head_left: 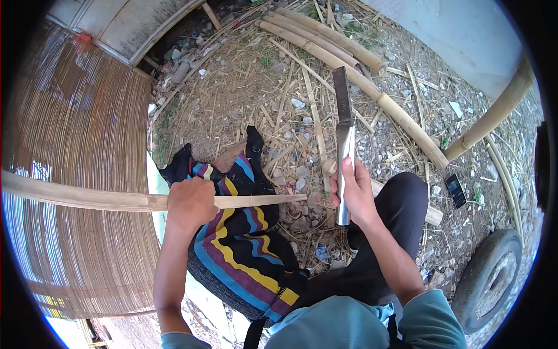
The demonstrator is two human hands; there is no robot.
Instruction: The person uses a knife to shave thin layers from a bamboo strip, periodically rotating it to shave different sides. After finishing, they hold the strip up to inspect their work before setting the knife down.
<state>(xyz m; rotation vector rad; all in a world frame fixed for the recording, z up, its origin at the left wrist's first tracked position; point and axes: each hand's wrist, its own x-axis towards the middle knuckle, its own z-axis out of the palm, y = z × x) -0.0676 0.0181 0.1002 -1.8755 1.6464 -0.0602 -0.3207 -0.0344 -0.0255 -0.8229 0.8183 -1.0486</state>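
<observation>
My left hand (193, 203) is closed around a long split bamboo strip (87, 196). The strip runs level from the far left edge, across my lap, to a narrow tip in front of my right hand. My right hand (356, 189) grips a large knife (343, 99) by its shiny metal tube handle. Its dark, square-ended blade points away from me and stands apart from the bamboo. Beneath the strip, a striped black, blue, yellow and purple cloth (250, 250) covers one of my legs.
A slatted bamboo blind (87, 128) fills the left side. Bamboo poles (401, 113) lie ahead on the littered ground, among shavings and stones. To the right are a thick slanted bamboo post (494, 119), a phone (455, 191) and a tyre (488, 279).
</observation>
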